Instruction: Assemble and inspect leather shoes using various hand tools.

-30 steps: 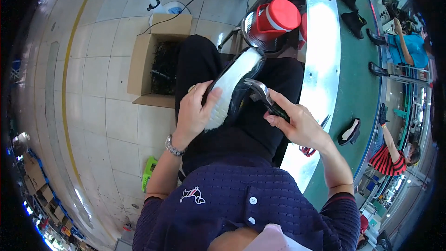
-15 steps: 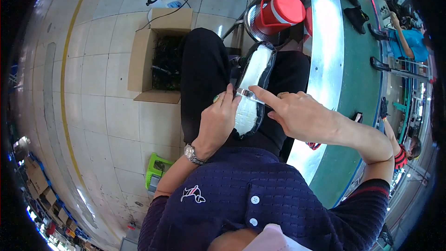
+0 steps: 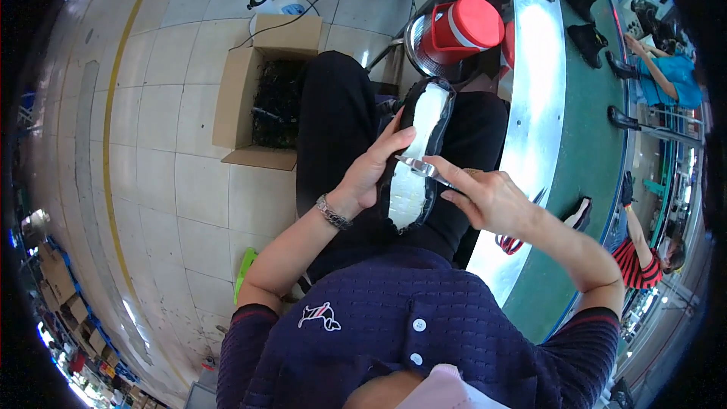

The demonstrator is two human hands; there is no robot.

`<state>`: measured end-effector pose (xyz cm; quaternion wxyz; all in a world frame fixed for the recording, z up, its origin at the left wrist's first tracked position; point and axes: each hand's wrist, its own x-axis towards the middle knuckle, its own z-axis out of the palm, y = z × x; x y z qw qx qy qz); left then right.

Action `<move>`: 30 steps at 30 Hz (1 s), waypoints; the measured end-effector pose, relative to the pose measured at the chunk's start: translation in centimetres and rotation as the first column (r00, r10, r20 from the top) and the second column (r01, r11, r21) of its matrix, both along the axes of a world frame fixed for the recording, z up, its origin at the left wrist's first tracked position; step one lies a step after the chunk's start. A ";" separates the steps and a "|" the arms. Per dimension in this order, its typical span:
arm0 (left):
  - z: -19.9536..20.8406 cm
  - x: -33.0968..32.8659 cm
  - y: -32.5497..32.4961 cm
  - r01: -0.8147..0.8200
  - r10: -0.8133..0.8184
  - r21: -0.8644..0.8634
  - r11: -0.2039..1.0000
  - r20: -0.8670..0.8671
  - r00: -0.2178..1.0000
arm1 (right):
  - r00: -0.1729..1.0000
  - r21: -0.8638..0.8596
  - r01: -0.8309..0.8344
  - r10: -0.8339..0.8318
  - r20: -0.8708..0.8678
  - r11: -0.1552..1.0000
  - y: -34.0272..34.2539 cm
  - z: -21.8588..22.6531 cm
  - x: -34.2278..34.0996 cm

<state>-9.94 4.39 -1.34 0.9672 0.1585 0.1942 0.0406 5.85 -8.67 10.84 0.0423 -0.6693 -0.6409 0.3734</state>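
A black shoe upper (image 3: 422, 125) lies bottom up between my thighs, its long white underside facing me and dark material folded round the rim. My left hand (image 3: 376, 161) grips its left side, the thumb resting on the white surface and the other fingers hidden beneath. Closed in my right hand (image 3: 482, 195) is a small shiny metal tool (image 3: 419, 167) with a narrow tip. That tip points left across the middle of the underside; whether it touches cannot be made out. The tool's exact kind is unclear.
An open cardboard box (image 3: 236, 102) with dark scraps stands left of my knee. Ahead is a red lidded container (image 3: 477, 23). A metal ledge (image 3: 534, 98) borders a green conveyor belt (image 3: 587, 98) carrying black shoes (image 3: 587, 44). Beyond it sits a person in blue (image 3: 674, 79).
My left hand has left the tool and now holds the shoe's side, thumb on top. The tool has turned in my right hand, its tip now showing. My view has shifted slightly.
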 end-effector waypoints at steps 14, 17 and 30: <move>0.1 0.4 0.5 0.006 0.002 0.133 0.991 -0.059 0.998 | 0.788 -0.175 -0.237 0.294 0.541 0.956 9.4 4.2 2.3; 0.2 -0.2 0.6 0.031 -0.024 0.141 0.989 -0.053 0.998 | 0.843 -0.012 -0.227 0.203 0.498 0.974 8.7 4.7 2.1; 0.1 -0.4 1.7 0.178 -0.155 0.263 0.948 -0.103 0.982 | 0.979 0.436 -0.105 0.016 0.204 0.894 4.9 -0.9 2.0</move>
